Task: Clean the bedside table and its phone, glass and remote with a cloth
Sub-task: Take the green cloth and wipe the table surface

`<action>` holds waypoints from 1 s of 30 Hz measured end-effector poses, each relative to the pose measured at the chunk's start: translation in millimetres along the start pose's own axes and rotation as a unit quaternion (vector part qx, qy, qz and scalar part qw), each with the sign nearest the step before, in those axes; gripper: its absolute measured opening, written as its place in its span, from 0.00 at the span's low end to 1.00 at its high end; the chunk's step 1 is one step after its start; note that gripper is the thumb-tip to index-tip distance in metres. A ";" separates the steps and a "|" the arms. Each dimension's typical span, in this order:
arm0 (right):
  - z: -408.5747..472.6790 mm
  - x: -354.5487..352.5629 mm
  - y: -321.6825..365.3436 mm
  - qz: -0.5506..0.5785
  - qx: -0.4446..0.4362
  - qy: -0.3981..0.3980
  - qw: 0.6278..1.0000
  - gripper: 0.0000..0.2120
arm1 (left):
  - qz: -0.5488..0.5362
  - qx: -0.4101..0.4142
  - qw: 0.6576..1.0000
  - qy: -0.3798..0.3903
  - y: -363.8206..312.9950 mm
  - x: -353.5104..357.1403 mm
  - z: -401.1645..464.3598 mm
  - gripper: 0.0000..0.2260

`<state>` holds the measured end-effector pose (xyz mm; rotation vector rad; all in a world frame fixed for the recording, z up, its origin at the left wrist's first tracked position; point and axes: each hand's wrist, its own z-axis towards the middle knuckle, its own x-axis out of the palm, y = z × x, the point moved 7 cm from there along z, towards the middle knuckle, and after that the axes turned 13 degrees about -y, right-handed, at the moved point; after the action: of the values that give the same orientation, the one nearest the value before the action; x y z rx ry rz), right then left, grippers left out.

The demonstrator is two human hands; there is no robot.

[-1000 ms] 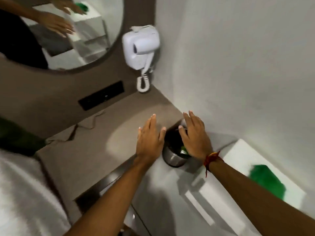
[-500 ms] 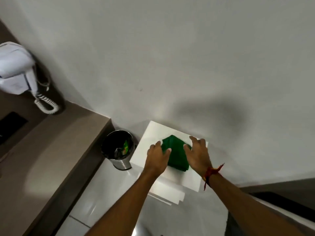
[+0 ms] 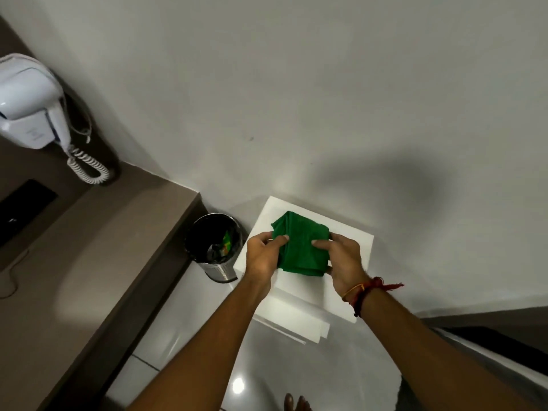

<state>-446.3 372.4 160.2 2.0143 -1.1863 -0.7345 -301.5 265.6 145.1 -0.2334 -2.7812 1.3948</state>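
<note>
A folded green cloth [image 3: 301, 243] lies on top of a white box-shaped stand [image 3: 353, 241] against the wall. My left hand [image 3: 262, 256] grips the cloth's left edge, thumb on top. My right hand [image 3: 345, 261], with a red thread band at the wrist, grips its right edge. The cloth is bunched slightly between both hands. The bedside table, phone, glass and remote are not in view.
A steel waste bin [image 3: 215, 247] with rubbish inside stands left of the white stand. A brown counter [image 3: 98, 253] runs along the left, with a white wall-mounted hair dryer [image 3: 31, 105] and its coiled cord above it. Glossy floor tiles lie below.
The view swung right from the counter and bin to the white stand. Both hands moved from above the bin onto the green cloth and have closed on its two sides.
</note>
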 end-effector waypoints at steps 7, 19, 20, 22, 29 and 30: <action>-52.5 123.2 3.1 -0.030 -0.057 0.116 0.991 0.13 | -0.147 -0.005 0.988 -0.041 -33.1 -111.9 22.5 0.07; -200.6 397.3 -125.4 -0.042 -0.020 0.269 0.962 0.07 | -0.275 -0.050 0.939 -0.200 -19.9 -401.7 80.0 0.10; -213.4 417.8 -144.0 -0.051 -0.002 0.283 0.958 0.05 | -0.295 -0.059 0.929 -0.217 -10.6 -428.9 85.8 0.11; -235.6 448.4 -176.3 -0.079 0.027 0.313 0.946 0.04 | -0.327 -0.073 0.910 -0.244 5.5 -474.4 92.0 0.16; -297.6 525.0 -293.2 -0.326 -0.028 0.437 0.838 0.24 | -0.365 -0.128 0.856 -0.341 95.9 -601.3 96.5 0.17; -303.7 533.8 -308.9 -0.361 -0.045 0.457 0.812 0.30 | -0.370 -0.141 0.843 -0.363 112.9 -614.8 95.0 0.14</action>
<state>165.9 85.2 36.5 2.2739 0.1929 -0.0455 312.0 168.7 27.4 1.4990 -2.9696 0.9617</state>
